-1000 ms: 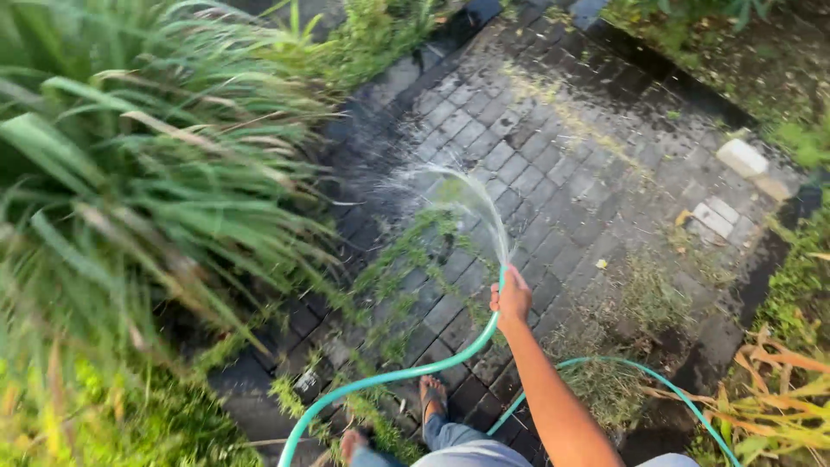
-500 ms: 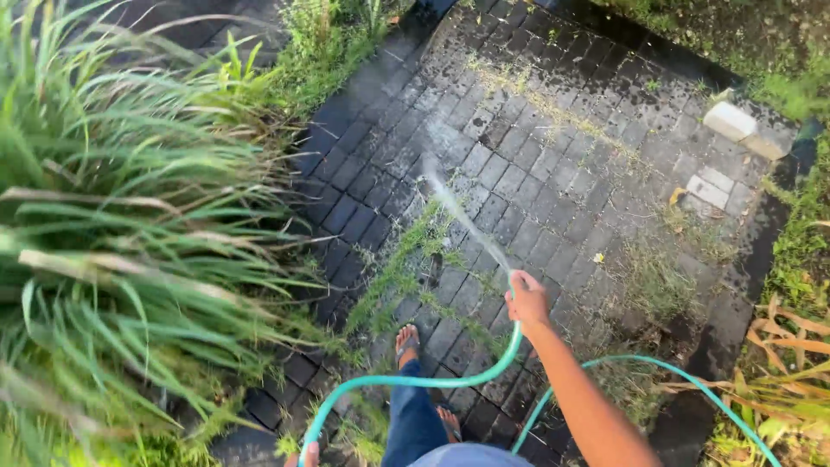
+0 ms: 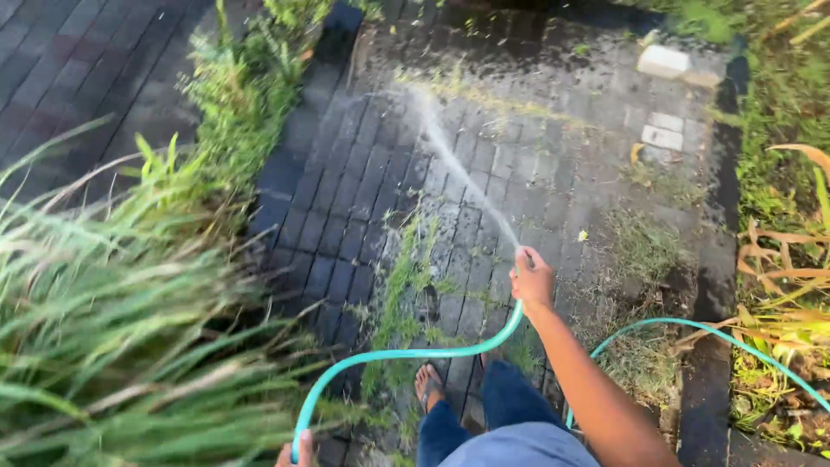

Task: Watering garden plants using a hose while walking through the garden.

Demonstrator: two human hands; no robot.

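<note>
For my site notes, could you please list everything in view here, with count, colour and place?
hose: one, turquoise, curving across the paving from the lower left up to the right hand, with a second loop at lower right
water jet: one, whitish, shooting from the hose end towards the far paving
paving: one path, dark grey bricks, wet, centre
weeds: green patches in the brick joints, centre
tall grass: one clump, green, left
pale blocks: three, whitish, upper right
dry leaves: yellow-brown, right edge
foot: one, in a sandal, bottom centre
jeans: blue, bottom centre
left hand: bottom edge, on the hose
right hand: grip closed on the hose end
</note>
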